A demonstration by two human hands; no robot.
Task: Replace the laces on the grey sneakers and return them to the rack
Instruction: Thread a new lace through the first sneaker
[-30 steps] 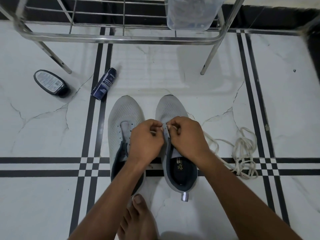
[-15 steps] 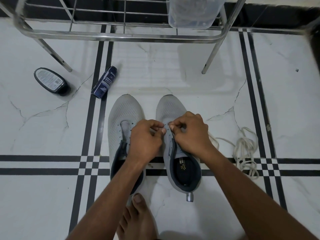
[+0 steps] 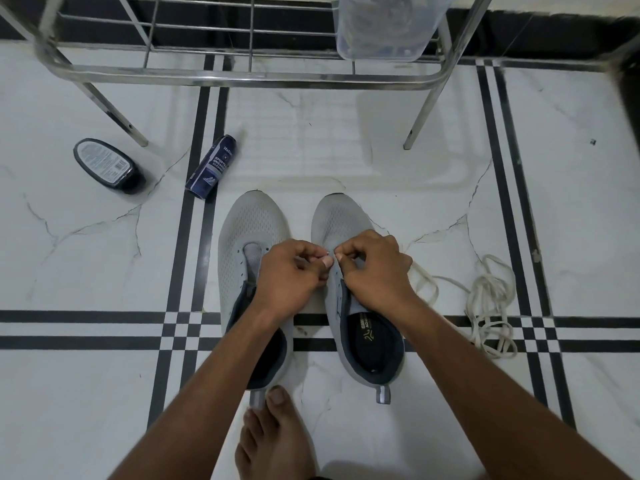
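Two grey sneakers stand side by side on the tiled floor, toes pointing away from me: the left sneaker (image 3: 249, 230) without a lace and the right sneaker (image 3: 341, 220). Both hands meet over the right sneaker's left eyelet row. My left hand (image 3: 291, 275) pinches the eyelet edge with curled fingers. My right hand (image 3: 375, 268) pinches at the same spot, and a white lace (image 3: 491, 299) runs from under it to a loose pile on the floor at the right. The lace tip is hidden by my fingers.
The steel shoe rack (image 3: 242, 76) stands at the far side, with a clear plastic container (image 3: 381, 29) on it. A black polish bottle (image 3: 104, 164) and a blue cleaner can (image 3: 211, 168) lie at the left. My bare foot (image 3: 273, 441) touches the left sneaker's heel.
My right hand has crept a little toward the toe along the right sneaker's eyelets, and its fingers have curled tighter. My left hand has stayed put.
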